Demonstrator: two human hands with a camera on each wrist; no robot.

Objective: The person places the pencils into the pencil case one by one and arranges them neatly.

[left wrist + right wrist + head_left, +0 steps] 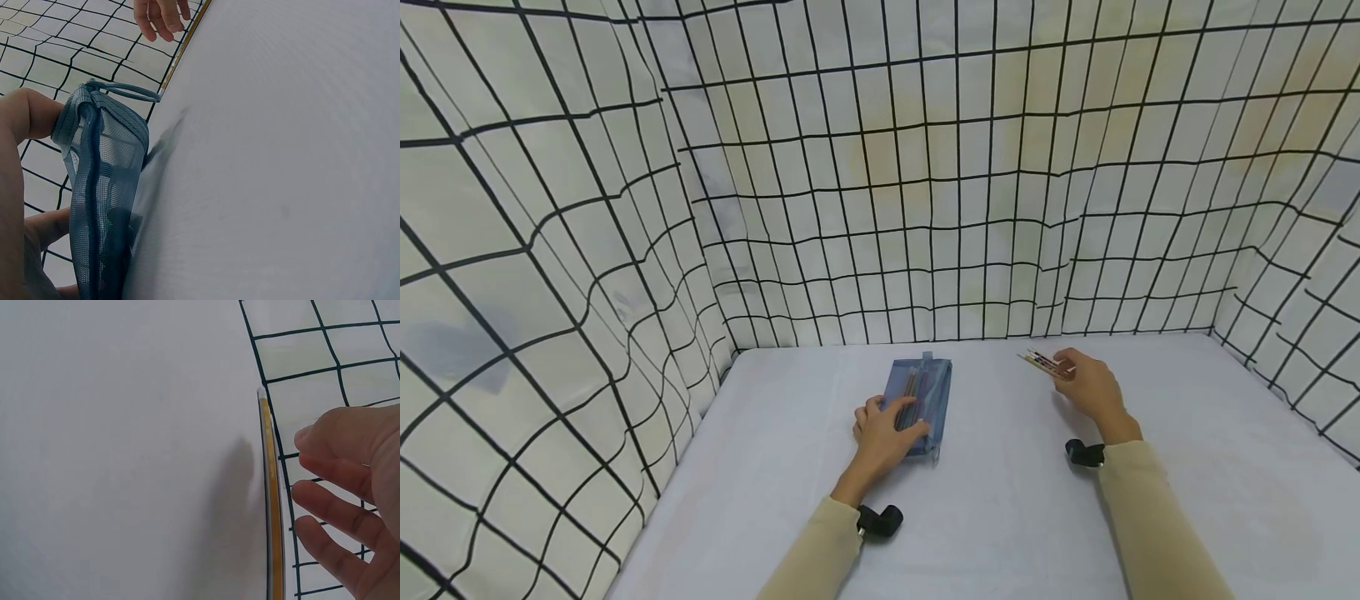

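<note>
A blue mesh zip pouch [936, 400] lies on the table, its tab [128, 90] visible in the left wrist view. Thin dark sticks show through its mesh in the head view. My left hand [883, 433] holds the pouch from above, thumb on one side and fingers on the other. To the right, several slim pencil-like sticks [1037, 362], pale-tipped and yellow and dark in colour, point left. My right hand [1088, 385] is close over their right ends, partly hiding them. In the right wrist view its fingers are loosely spread, beside the yellow stick [273, 506].
The white table [1000, 500] ends at a back wall of white sheet behind black netting [955, 192]. More netting [550, 250] stands along the left side and at the right. A black wrist camera [880, 522] juts from each sleeve.
</note>
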